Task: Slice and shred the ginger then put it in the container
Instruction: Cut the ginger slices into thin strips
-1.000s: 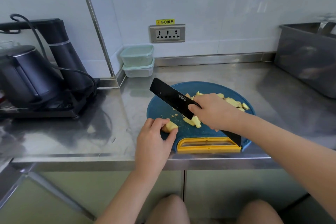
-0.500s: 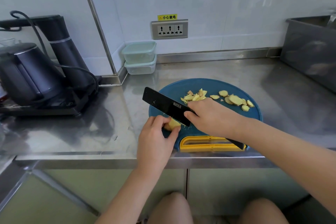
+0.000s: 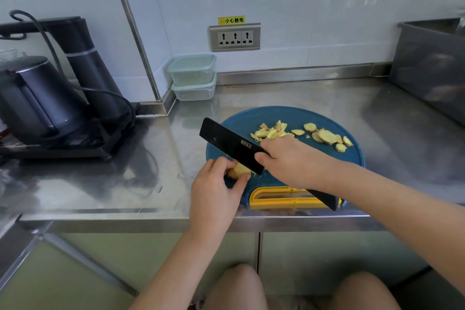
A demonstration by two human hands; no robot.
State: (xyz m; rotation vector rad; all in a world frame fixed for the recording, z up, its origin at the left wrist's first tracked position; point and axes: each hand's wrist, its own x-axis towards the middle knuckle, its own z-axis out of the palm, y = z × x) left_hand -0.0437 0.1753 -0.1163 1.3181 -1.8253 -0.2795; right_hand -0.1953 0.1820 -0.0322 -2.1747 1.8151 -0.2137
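Note:
A round blue cutting board (image 3: 352,158) with a yellow handle lies near the counter's front edge. My left hand (image 3: 214,191) pinches a pale yellow ginger chunk (image 3: 239,170) at the board's front left. My right hand (image 3: 294,161) grips a black cleaver (image 3: 231,145); its blade sits against the chunk's right side, tip pointing back left. Several ginger slices (image 3: 327,136) lie at the board's back right, and a small heap of cut ginger pieces (image 3: 270,131) sits behind the blade. Two stacked clear containers (image 3: 193,77) with pale green lids stand at the back wall.
A black electric kettle (image 3: 37,98) on its base with a cord fills the counter's left side. A grey plastic bin (image 3: 430,68) stands at the right. A wall socket (image 3: 235,38) is above the containers. The steel counter edge (image 3: 125,224) runs below my hands.
The cleaver came down from a raised position onto the ginger chunk in my left hand. The camera tilted slightly, showing more of the slices behind my right hand.

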